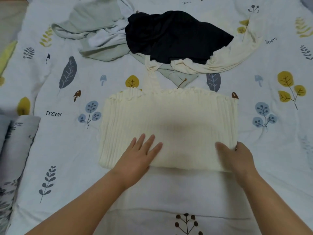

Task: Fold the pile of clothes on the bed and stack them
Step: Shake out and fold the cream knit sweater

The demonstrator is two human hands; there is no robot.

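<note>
I see one cream ribbed top (169, 119) mid-bed, my left hand (138, 155) flat on it with fingers straight, my right hand (237, 156) blurred, gripping its right edge. One unfolded pile (169, 39) sits toward the far edge.

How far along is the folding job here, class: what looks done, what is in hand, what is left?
Done: no finished stack shows. In hand: the cream ribbed top lies flat, left hand pressing it, right hand at its right edge. Left: the black garment, pale green clothes and cream garment lie crumpled beyond.
</note>
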